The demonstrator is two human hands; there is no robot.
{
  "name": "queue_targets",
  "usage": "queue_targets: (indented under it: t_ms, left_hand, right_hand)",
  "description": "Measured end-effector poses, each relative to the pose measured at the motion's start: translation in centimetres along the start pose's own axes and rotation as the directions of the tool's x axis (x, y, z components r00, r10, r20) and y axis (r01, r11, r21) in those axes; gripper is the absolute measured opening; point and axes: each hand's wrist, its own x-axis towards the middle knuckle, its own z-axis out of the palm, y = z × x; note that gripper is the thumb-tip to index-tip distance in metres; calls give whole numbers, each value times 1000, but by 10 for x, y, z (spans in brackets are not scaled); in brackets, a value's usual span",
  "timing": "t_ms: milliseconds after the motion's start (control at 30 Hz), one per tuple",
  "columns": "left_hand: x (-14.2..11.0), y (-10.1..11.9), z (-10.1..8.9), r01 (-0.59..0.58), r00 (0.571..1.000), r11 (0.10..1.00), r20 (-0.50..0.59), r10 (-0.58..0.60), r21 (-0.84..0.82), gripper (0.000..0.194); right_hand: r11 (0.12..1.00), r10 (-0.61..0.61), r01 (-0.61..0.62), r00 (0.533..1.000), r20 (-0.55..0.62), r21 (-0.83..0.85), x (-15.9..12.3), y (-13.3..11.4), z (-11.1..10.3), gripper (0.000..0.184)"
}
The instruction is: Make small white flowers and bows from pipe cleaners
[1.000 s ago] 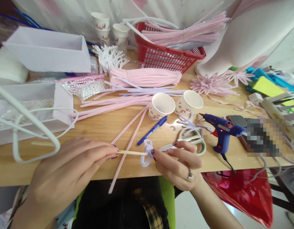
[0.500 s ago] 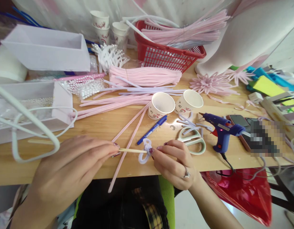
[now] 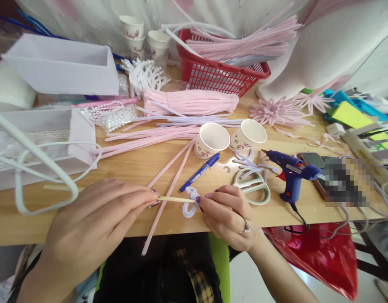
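Wooden table (image 3: 178, 226) is crowded along the far side and left. Red basket (image 3: 212, 78) is loaded with pink stems. Red bag (image 3: 326, 256) is seen below the table edge, right. Two white boxes are set on the left, upper (image 3: 70, 75) and lower (image 3: 83, 130); the lower one is partly blocked by a pale bent tube (image 3: 32, 147). Pink bundle (image 3: 190, 102) is laid in front of the basket, pink flower (image 3: 277, 110) to its right.

Left hand (image 3: 93, 223) is held palm down, closed to a fingertip grip. Right hand (image 3: 231, 214) is pinched at thumb and index, other fingers loosely curled.

Glue gun (image 3: 293, 174) is parked on the right, red light lit. Two paper cups (image 3: 212, 147) are stood beyond the hands. Scissors (image 3: 253, 185) are placed just beyond the right hand — blades hidden by it. Blue pen (image 3: 200, 172) is left close beyond the work; a pink strip (image 3: 173, 186) is crossed by the stick.

Thin stick (image 3: 178, 199) is gripped by the left fingertips. Lilac looped piece (image 3: 189, 214) is pinched by the right, above the table's near edge — stick tip brought up to it, insertion can't be told.
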Motion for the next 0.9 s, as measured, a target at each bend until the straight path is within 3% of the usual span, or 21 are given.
queue_targets:
  t_ms: [267, 500, 900]
  left_hand:
    - [11, 3, 3, 41, 998, 998, -36, -43, -53, 18]
    - [13, 4, 7, 130, 991, 983, 58, -123, -129, 15]
    - [15, 6, 7, 148, 988, 976, 65, -139, -162, 17]
  right_hand:
    - [994, 98, -97, 995, -28, 45, -2, -3, 3, 26]
    - [986, 158, -153, 985, -71, 68, 6, -1, 3, 23]
    - [965, 240, -229, 968, -77, 129, 5, 1, 3, 27]
